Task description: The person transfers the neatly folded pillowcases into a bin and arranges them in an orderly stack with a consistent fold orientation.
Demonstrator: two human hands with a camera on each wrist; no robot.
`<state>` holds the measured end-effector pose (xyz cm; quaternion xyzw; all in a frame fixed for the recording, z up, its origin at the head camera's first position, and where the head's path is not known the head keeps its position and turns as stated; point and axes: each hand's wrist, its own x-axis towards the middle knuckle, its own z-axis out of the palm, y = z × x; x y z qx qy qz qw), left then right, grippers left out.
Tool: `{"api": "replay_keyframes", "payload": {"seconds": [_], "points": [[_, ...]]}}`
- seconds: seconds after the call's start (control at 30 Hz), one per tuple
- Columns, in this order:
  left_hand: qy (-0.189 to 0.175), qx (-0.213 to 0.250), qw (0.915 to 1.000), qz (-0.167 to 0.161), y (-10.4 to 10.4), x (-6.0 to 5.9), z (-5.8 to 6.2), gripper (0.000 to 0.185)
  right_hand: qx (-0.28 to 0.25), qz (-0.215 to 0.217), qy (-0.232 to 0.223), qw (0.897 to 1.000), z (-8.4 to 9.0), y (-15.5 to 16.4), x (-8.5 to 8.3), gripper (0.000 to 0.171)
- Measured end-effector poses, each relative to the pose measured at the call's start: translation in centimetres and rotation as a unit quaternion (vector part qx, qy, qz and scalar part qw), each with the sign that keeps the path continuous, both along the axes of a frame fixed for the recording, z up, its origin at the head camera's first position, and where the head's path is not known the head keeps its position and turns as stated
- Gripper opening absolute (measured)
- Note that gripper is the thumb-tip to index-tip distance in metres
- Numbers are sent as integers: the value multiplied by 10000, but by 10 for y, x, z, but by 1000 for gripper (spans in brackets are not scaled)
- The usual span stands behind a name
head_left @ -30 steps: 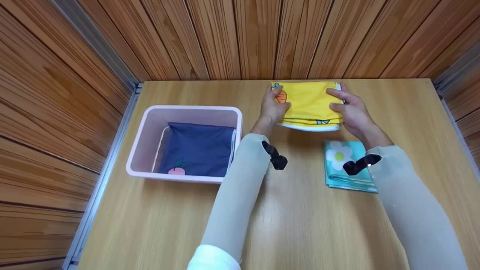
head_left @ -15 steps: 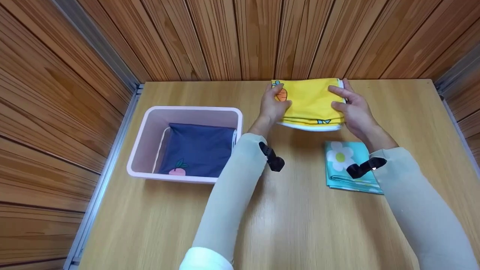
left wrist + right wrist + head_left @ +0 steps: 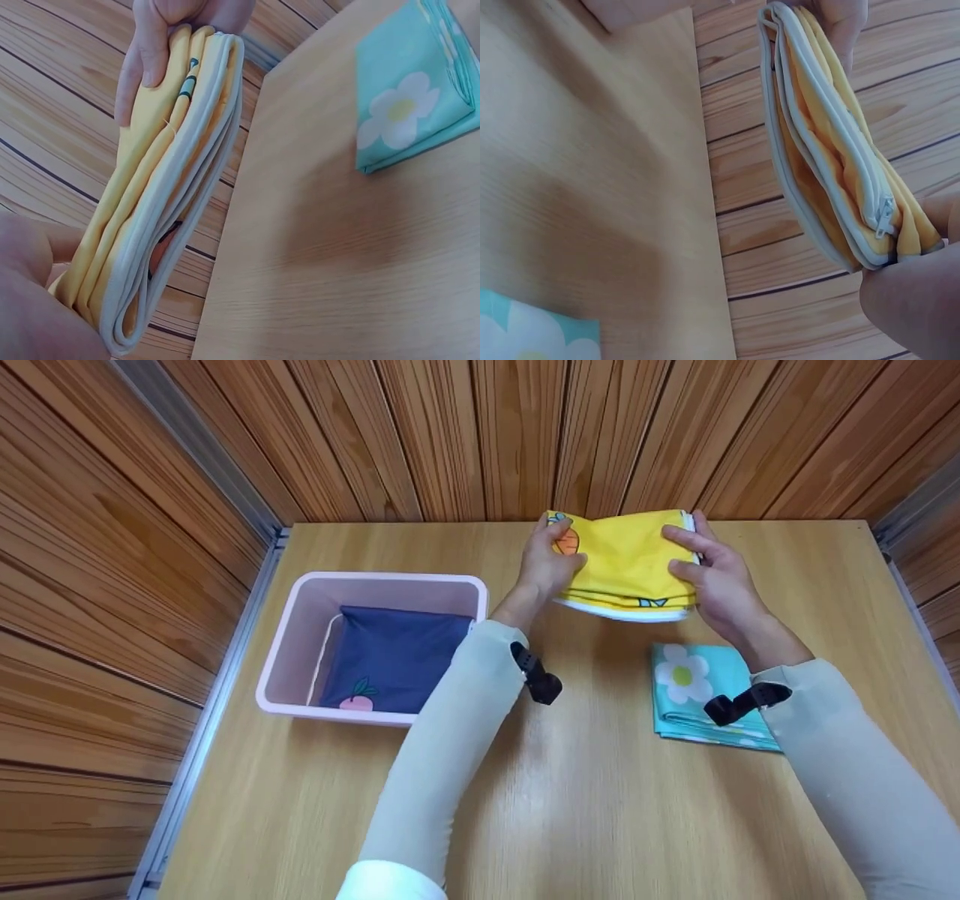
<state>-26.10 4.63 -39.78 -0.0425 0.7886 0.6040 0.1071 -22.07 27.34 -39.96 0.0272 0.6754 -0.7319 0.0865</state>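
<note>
A folded yellow zippered cloth cover (image 3: 630, 547), with carrot prints and white edging, is held up above the table's back edge. My left hand (image 3: 551, 559) grips its left end, thumb on the near face. The right end is pinched by my right hand (image 3: 720, 577), with its thumb and a finger on the front. The right wrist view shows a small zipper pull (image 3: 885, 217) near that hand, and layered edges. Below my right wrist lies a folded teal cloth (image 3: 705, 712) with white flowers, partly hidden by the right sleeve.
A pink plastic bin (image 3: 300, 585) stands left of my left arm, with a folded navy cloth (image 3: 397, 652) inside bearing a pink fruit print. My left sleeve covers the bin's front right corner. Wood-panelled walls (image 3: 517, 435) rise behind and left of the wooden table (image 3: 570, 795).
Both hands have lifted the yellow cover slightly, away from the table, and moved it a little right. Its top edge now sags more. The right forearm has shifted right; the left sleeve has swung left.
</note>
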Motion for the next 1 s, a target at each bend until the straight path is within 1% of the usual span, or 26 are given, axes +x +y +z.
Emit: {"api": "replay_keyframes", "payload": {"seconds": [0.1, 0.2, 0.33, 0.5, 0.6, 0.7, 0.8, 1.0], "points": [[48, -14, 10000, -73, -2, 0, 3, 60, -120, -30, 50, 9999, 3, -3, 3, 54], [41, -27, 10000, -55, -5, 1, 7, 59, -299, -102, 87, 9995, 7, -6, 6, 54], [-27, -24, 10000, -13, -8, 2, 11, 59, -410, -199, 132, 9989, 11, -9, 10, 53], [8, 188, 9998, -57, -12, 4, 14, 61, -466, -295, 297, 9980, 14, -13, 14, 53], [64, 206, 9997, -127, -16, 6, 16, 61, -491, -386, 362, 9974, 15, -16, 17, 53], [59, 196, 9996, -168, -19, 9, 17, 63, -537, -447, 348, 9969, 14, -18, 21, 52], [-27, 228, 9996, -133, -22, 11, 17, 63, -560, -470, 319, 9968, 14, -21, 25, 52], [-57, 238, 9996, -138, -27, 16, 20, 64, -504, -502, 279, 9971, 18, -25, 31, 52]]}}
